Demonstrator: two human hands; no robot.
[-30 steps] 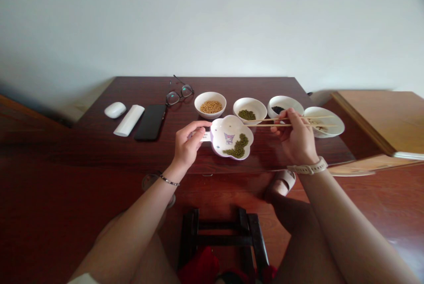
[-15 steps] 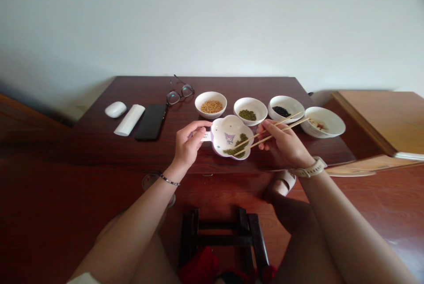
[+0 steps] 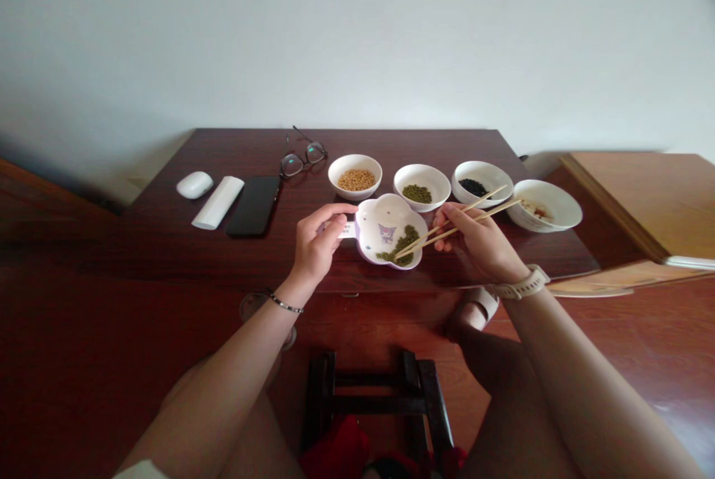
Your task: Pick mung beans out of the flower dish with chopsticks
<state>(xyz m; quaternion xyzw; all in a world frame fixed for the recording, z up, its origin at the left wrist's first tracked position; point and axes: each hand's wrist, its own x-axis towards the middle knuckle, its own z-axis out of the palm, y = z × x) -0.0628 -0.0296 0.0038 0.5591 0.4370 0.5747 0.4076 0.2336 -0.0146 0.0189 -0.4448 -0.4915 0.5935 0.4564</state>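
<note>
My left hand grips the white handle of a flower-shaped white dish printed with a small cartoon figure. Green mung beans lie in the dish's near part. My right hand holds a pair of wooden chopsticks, and their tips reach into the dish just above the beans. Behind the dish stand a white bowl of soybeans, a white bowl of mung beans and a white bowl of black seeds. A fourth white bowl, tilted, sits at the far right.
The dark wooden table also holds eyeglasses, a black phone, a white remote and a white mouse. A light wooden board lies to the right, and a dark stool stands below.
The chopsticks have swung left from above the right-hand bowls, and their tips have come down into the flower-shaped dish. The tilted bowl has tipped toward me. My left hand has stayed in place.
</note>
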